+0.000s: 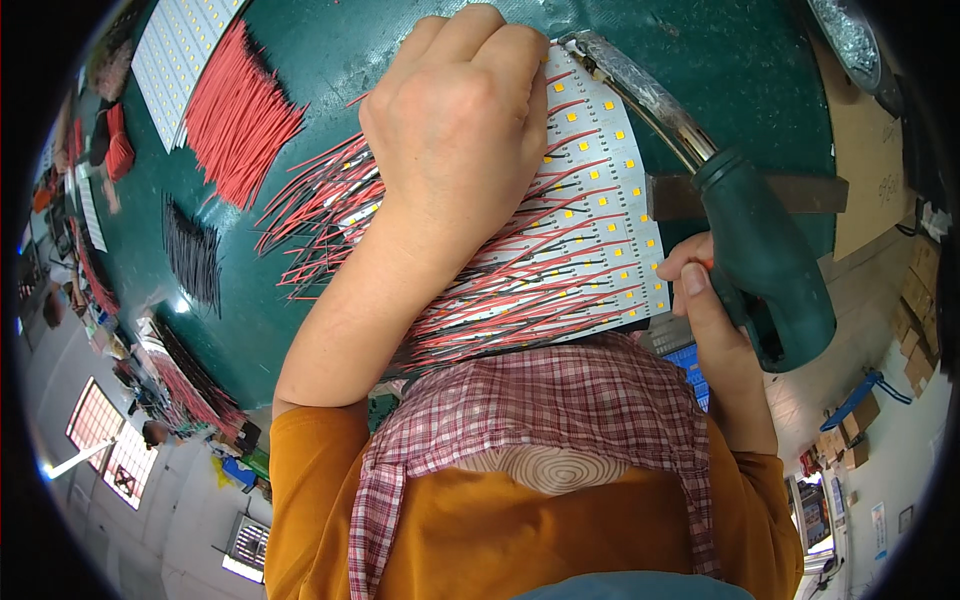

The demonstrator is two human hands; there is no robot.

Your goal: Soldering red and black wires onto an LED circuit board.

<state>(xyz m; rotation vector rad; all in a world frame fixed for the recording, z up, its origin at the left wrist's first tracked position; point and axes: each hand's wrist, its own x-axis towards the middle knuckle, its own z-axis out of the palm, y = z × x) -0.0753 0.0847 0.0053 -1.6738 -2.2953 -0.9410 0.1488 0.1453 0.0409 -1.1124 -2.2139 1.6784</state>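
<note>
Over the far part of a white LED circuit board [600,220], my left hand [450,120] is closed, its fingers curled under. Its fingertips are hidden, so what they pinch cannot be made out. My right hand [695,280] is wrapped round the green-handled soldering gun [770,265], partly hidden beneath it. The gun's metal tip reaches the board's far edge, close to my left fingers. Rows of yellow square LEDs cover the board. Many red and black wires [530,260] lie across it, several joined at its pads and trailing left.
A pile of red wires [240,120] and a smaller bundle of black wires [192,255] lie left on the green tabletop [300,60]. Another LED board [180,60] lies at the far left. A dark bar [800,195] sits beneath the gun, beside cardboard [880,160].
</note>
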